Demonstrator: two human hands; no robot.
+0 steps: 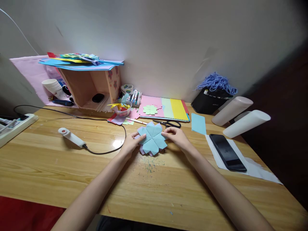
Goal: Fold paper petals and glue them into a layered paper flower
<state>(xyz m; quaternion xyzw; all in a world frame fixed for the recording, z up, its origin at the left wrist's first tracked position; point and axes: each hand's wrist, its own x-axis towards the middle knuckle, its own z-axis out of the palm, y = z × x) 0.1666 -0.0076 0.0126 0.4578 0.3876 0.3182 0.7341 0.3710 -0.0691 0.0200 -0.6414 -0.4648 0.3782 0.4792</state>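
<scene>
Head: left hand (130, 141) and right hand (179, 137) pinch a paper flower (152, 142); a bowl (123, 114) holds yellow paper (118, 106).

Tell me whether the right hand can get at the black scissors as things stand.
Probably yes: the black scissors lie just beyond the right hand, and nothing seems to cover their handle loops. That hand pinches the blue paper flower, though, so it would likely have to let go first.

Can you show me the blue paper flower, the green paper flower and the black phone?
Blue paper flower (152, 138): head view, on its center.
Green paper flower (150, 110): head view, on its middle.
Black phone (227, 152): head view, on its screen.
</scene>
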